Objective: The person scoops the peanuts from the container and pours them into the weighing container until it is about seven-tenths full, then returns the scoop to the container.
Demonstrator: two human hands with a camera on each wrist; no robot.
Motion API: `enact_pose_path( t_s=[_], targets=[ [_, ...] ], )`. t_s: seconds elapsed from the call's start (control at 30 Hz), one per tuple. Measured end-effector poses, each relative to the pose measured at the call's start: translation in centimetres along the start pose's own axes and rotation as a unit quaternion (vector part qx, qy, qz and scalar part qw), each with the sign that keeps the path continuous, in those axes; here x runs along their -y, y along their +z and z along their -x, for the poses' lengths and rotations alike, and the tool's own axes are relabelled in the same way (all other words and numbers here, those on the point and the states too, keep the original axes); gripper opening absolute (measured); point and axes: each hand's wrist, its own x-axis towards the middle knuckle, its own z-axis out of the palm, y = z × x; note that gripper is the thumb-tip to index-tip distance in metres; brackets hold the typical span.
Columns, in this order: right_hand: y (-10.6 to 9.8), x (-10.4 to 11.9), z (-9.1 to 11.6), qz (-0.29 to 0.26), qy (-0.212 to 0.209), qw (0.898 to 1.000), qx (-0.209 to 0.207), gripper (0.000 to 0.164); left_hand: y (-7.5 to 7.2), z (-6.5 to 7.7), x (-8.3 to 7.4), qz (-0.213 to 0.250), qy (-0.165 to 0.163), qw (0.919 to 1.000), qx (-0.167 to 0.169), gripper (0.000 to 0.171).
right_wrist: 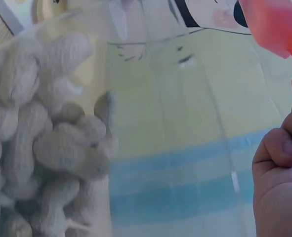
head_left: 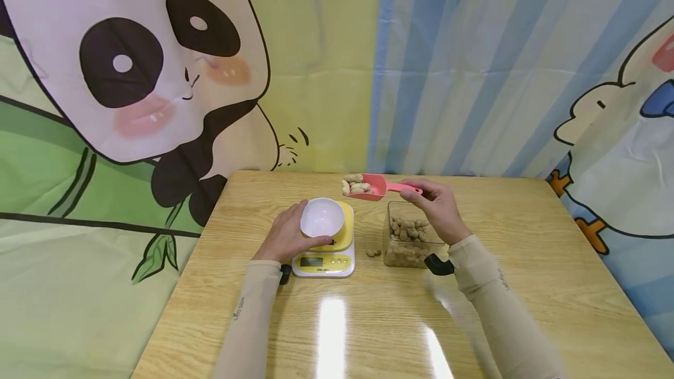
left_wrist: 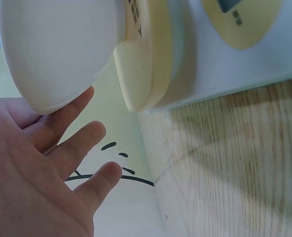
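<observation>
A white bowl (head_left: 322, 218) sits on the yellow platform of a kitchen scale (head_left: 323, 269). My left hand (head_left: 284, 234) holds the bowl from its left side, thumb across the front and fingers behind. In the left wrist view, the other fingers of this hand spread below the bowl (left_wrist: 57, 49). A pink scoop (head_left: 376, 185) carries several unshelled peanuts (head_left: 358, 186); my right hand (head_left: 438, 208) grips its handle. The scoop is raised, tilted slightly, right of and beyond the bowl. Below the right hand stands a clear container (head_left: 387, 255) partly filled with peanuts (right_wrist: 62, 148).
Between scale and container, a few loose peanuts (head_left: 372, 253) lie on the wooden table (head_left: 253, 192). Behind the table's far edge hangs a printed cloth (head_left: 326, 104) with cartoon animals. Black wrist straps show at both cuffs.
</observation>
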Motion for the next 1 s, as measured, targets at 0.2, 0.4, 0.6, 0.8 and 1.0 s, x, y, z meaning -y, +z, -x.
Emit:
enact_pose_path(
  t_s=[0.2, 0.4, 0.6, 0.8, 1.0],
  targets=[
    [1.1, -0.3, -0.5, -0.001, 0.022, 1.0, -0.003, 0.028, 0.1, -0.1, -0.1, 0.001, 0.004, 1.0, 0.001, 0.119],
    [1.9, -0.7, -0.9, 0.015, 0.042, 0.999, 0.008, 0.031, 0.2, -0.2, 0.0, 0.001, 0.008, 1.0, -0.002, 0.119],
    [2.7, -1.1, -1.0, 0.044, 0.065, 0.997, 0.025, 0.03, 0.3, -0.2, 0.0, 0.003, 0.006, 1.0, -0.002, 0.122],
    [3.3, -1.5, -1.1, 0.065, 0.081, 0.994, 0.044, 0.031, 0.3, -0.2, 0.0, 0.002, 0.003, 1.0, 0.001, 0.125],
    [4.0, -1.4, -1.2, 0.086, 0.096, 0.99, 0.063, 0.033, 0.2, 0.0, 0.1, -0.001, 0.004, 1.0, 0.002, 0.127]
  ],
)
